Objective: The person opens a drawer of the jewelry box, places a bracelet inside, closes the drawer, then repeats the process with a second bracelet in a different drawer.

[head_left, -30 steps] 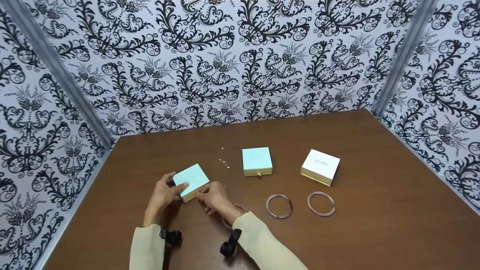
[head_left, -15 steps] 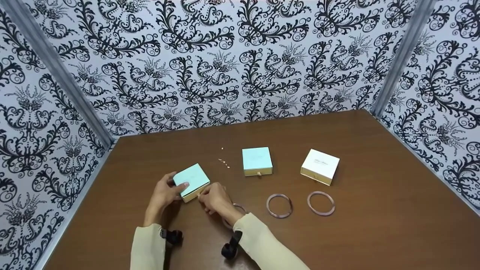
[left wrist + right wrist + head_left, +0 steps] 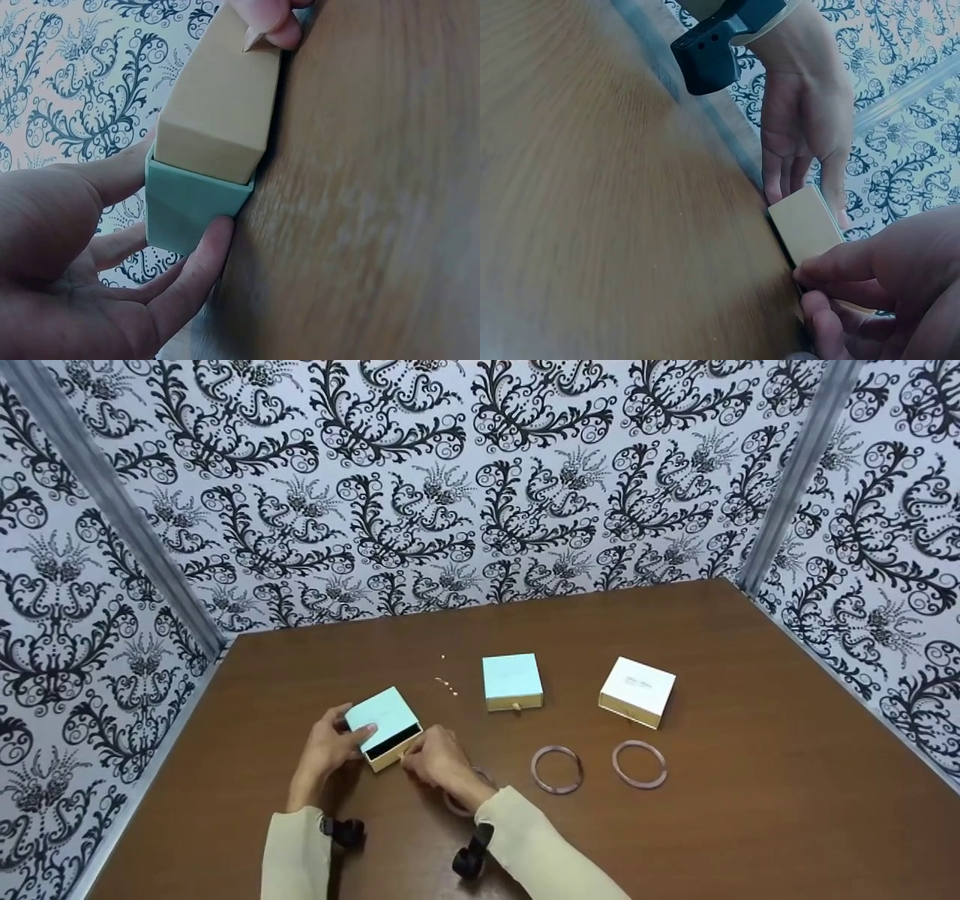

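A turquoise drawer box (image 3: 384, 711) sits at the left of the table, its tan drawer (image 3: 386, 758) pulled partly out and a dark gap showing behind the drawer front. My left hand (image 3: 330, 744) grips the turquoise sleeve (image 3: 187, 206), thumb on top and fingers along the side. With thumb and fingers, my right hand (image 3: 436, 756) pinches the small pull tab (image 3: 253, 37) on the drawer front. A bangle (image 3: 457, 805) lies under my right forearm, which partly hides it.
Another turquoise drawer box (image 3: 512, 676) and a white one (image 3: 637, 687) stand further right, both closed. Two pinkish bangles, a left one (image 3: 534, 771) and a right one (image 3: 616, 765), lie in front of them. Small pale bits (image 3: 448, 685) are scattered on the brown table (image 3: 720, 825) near a patterned wall.
The drawer has slid out of its sleeve toward me as my right hand drew back slightly. My left hand has kept its hold on the sleeve.
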Motion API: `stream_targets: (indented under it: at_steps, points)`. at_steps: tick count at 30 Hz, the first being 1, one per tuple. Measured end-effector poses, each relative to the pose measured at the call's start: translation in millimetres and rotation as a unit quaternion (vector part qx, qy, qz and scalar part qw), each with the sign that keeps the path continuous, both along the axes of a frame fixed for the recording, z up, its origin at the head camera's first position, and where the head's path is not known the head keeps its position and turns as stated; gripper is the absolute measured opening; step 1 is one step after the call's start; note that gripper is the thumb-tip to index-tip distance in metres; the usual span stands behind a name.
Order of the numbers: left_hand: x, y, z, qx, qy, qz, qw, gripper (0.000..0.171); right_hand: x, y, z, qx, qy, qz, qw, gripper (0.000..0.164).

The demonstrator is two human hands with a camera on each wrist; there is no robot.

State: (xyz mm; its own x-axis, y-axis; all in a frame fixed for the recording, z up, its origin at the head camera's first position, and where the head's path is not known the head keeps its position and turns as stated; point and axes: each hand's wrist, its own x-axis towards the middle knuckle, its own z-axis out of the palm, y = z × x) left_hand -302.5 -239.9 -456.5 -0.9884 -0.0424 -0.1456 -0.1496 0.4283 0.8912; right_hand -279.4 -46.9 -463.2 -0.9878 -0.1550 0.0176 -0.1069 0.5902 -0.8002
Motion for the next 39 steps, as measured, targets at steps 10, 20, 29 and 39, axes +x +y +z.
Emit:
stream_targets:
  at_steps: [10,20,29,39]
  points:
    - [-1.8,0,-4.0,0.006,-0.002,0.005,1.0000,0.075,2.7,5,3.5,0.066,0.031,0.013,0.997,0.011]
    - [-2.1,4,-4.8,0.011,0.003,0.009,0.9999,0.076,8.1,13,2.3,0.077,0.067,0.023,0.995,0.015]
    - [0.9,0,-3.8,-0.008,0.002,0.010,0.9999,0.075,14.0,16,3.1,0.099,0.071,0.051,0.991,0.020]
    - [-1.7,0,-1.2,0.006,0.001,0.007,1.0000,0.076,16.7,18,8.9,0.133,0.061,0.034,0.989,0.022]
